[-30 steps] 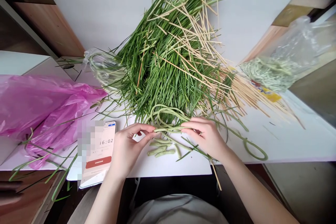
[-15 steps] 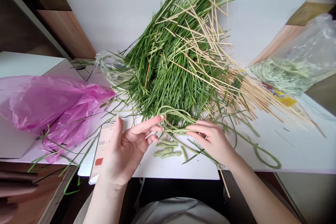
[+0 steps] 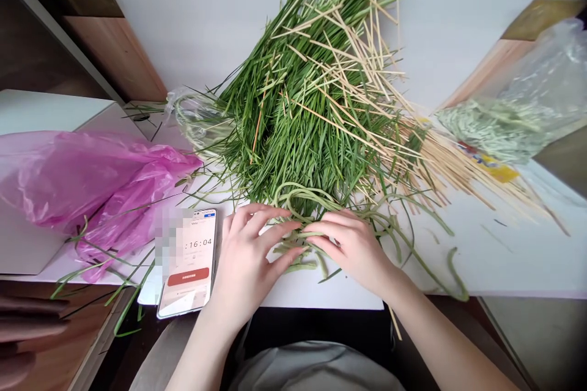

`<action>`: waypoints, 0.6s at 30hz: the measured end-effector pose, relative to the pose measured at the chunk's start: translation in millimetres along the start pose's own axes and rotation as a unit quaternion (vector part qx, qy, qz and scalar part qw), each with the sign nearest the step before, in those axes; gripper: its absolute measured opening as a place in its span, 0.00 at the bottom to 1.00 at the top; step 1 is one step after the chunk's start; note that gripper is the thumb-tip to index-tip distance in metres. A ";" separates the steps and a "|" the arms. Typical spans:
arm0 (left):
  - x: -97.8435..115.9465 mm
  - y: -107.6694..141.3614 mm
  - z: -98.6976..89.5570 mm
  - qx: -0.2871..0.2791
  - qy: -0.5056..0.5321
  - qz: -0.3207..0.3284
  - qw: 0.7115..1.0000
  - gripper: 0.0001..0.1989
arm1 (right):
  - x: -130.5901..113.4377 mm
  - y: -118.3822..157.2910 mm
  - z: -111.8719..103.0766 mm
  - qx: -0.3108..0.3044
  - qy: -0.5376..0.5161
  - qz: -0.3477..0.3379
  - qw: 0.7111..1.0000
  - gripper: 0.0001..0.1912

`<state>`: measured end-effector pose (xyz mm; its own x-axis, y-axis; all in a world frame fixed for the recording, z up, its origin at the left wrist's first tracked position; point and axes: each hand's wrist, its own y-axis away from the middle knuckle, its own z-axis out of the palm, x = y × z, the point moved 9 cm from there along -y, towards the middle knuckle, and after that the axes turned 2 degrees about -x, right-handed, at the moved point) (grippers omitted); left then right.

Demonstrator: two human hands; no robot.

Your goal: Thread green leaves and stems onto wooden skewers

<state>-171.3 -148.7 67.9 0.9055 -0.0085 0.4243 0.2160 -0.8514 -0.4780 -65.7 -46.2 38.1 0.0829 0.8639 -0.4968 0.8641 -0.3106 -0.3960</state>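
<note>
Several long green beans (image 3: 316,190) lie looped at the front edge of a large heap of green chives (image 3: 293,122). My right hand (image 3: 346,241) is closed on a long bean, its thumb and fingertips pinched at the bean's end. My left hand (image 3: 250,253) comes palm down from the other side, thumb and fingers closing on the same bean close to the right fingertips. Short bean pieces (image 3: 300,267) lie on the white table below and between the hands. Other bean lengths (image 3: 431,269) trail off to the right of my right hand.
A phone (image 3: 188,275) showing a timer lies left of my left hand. Pink plastic bag (image 3: 101,183) at left. Thin wooden sticks (image 3: 452,162) spread over the heap's right side. Clear bags of beans stand behind left (image 3: 202,122) and at right (image 3: 499,128).
My left hand has turned from palm up to palm down and moved right onto the bean, uncovering the phone. The trailing bean at the right has shifted and its loop has opened out.
</note>
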 end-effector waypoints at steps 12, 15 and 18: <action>-19.4 2.2 17.7 -0.027 -0.006 -0.038 0.999 0.07 | 1.5 2.8 -3.9 0.017 -0.064 0.016 0.998 0.05; -21.5 1.7 18.6 -0.028 0.030 -0.043 0.998 0.03 | 1.8 3.9 -4.2 0.018 -0.067 0.015 0.997 0.05; -19.2 1.3 15.7 -0.016 0.044 -0.034 0.998 0.03 | 1.0 3.8 -4.8 0.016 -0.075 0.016 0.997 0.05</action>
<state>-182.6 -141.4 47.1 0.8528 0.0055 0.5222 0.2637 -0.8676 -0.4216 -59.9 -44.6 39.8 0.0336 0.7851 -0.6185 0.8456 -0.3522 -0.4011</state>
